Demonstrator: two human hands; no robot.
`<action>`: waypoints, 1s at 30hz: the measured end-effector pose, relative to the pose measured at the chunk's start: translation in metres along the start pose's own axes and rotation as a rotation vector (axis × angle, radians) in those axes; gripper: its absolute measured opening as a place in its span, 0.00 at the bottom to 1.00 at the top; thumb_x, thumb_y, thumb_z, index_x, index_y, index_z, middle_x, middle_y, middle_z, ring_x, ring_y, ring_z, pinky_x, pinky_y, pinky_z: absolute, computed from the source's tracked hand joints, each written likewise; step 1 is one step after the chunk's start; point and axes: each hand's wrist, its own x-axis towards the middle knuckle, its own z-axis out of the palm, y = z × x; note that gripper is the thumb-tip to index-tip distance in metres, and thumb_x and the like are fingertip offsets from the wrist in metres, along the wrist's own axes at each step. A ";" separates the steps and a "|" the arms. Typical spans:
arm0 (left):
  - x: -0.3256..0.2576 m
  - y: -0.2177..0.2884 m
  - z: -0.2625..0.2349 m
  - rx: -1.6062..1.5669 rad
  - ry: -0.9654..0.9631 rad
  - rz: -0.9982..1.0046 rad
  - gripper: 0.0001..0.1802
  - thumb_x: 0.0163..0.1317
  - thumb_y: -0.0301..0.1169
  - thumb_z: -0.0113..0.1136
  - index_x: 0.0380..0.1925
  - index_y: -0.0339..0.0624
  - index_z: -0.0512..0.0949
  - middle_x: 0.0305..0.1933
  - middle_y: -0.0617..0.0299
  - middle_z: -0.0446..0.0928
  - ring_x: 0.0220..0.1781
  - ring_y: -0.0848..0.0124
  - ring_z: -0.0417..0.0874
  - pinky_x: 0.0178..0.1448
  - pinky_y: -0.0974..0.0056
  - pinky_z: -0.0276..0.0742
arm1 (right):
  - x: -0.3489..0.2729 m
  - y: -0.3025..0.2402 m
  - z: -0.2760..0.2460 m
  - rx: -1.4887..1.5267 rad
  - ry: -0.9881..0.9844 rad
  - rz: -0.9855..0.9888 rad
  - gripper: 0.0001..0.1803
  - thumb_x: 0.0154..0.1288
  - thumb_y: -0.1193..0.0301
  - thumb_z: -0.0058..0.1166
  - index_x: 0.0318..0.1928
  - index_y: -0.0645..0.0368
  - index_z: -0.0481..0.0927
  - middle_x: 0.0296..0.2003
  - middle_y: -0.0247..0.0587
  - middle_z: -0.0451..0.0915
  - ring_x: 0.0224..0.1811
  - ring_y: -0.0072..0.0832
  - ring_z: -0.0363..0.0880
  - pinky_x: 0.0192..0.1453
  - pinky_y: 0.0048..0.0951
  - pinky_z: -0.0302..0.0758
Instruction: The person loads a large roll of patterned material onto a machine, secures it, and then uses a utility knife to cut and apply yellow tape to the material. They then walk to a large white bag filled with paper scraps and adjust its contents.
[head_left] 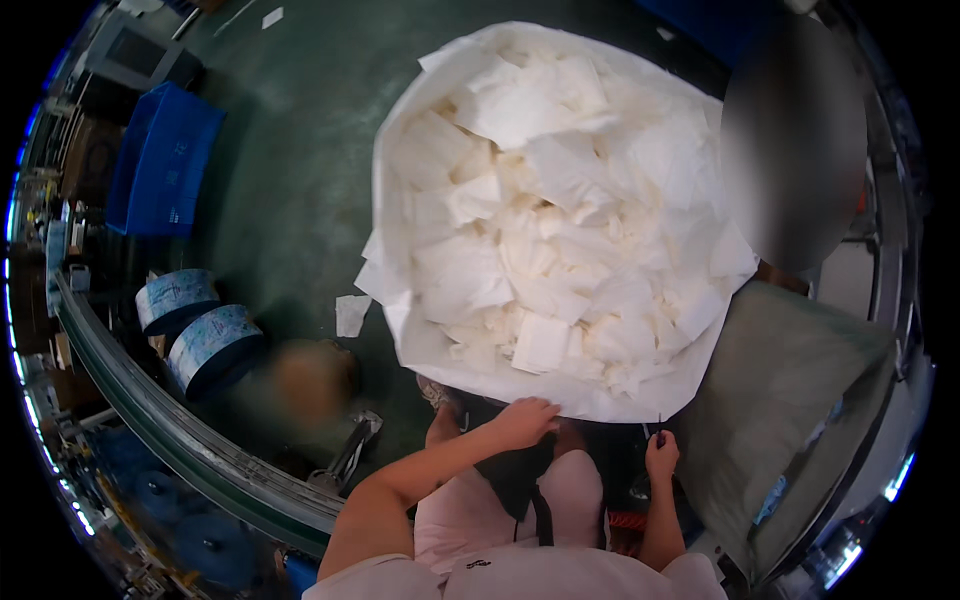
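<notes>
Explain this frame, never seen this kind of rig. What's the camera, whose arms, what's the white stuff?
There is no machine here: a person wears a wide fisheye camera on the head, looking down, so straight edges bend near the rim. The bare forearms coming in from the lower edge are the wearer's own. The left hand rests on the near rim of a big white bag that stands on the green floor, filled with white pads or folded sheets. The right hand pinches a thin dark tool at the same rim; it is too small to tell what kind. To the left lie two printed film rolls, a blue crate and a conveyor rail.
</notes>
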 end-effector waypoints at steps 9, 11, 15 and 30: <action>-0.286 0.018 -0.180 0.014 0.295 -0.459 0.19 0.56 0.38 0.52 0.45 0.38 0.71 0.41 0.47 0.74 0.44 0.52 0.74 0.47 0.54 0.71 | -0.066 -0.164 0.050 -0.007 -0.103 -0.314 0.12 0.51 0.66 0.53 0.26 0.65 0.76 0.21 0.50 0.76 0.27 0.41 0.77 0.33 0.38 0.72; -0.323 0.017 -0.205 0.053 0.391 -0.508 0.20 0.57 0.39 0.51 0.46 0.38 0.71 0.41 0.47 0.75 0.44 0.52 0.75 0.48 0.54 0.71 | -0.057 -0.198 0.058 -0.059 -0.227 -0.372 0.12 0.52 0.66 0.51 0.26 0.65 0.77 0.17 0.48 0.75 0.22 0.38 0.77 0.28 0.37 0.72; -0.365 -0.011 -0.240 0.037 0.550 -0.623 0.20 0.57 0.38 0.53 0.46 0.38 0.72 0.41 0.47 0.75 0.45 0.53 0.75 0.48 0.56 0.71 | -0.069 -0.300 0.068 0.023 -0.537 -0.163 0.15 0.57 0.66 0.46 0.28 0.67 0.77 0.12 0.44 0.72 0.10 0.32 0.72 0.18 0.33 0.70; -0.257 -0.150 -0.582 -0.297 0.612 -0.752 0.20 0.58 0.37 0.54 0.48 0.35 0.71 0.44 0.47 0.76 0.46 0.59 0.78 0.49 0.64 0.71 | 0.066 -0.552 0.231 0.247 -0.714 0.255 0.15 0.60 0.64 0.40 0.34 0.64 0.72 0.16 0.43 0.73 0.12 0.28 0.71 0.13 0.28 0.69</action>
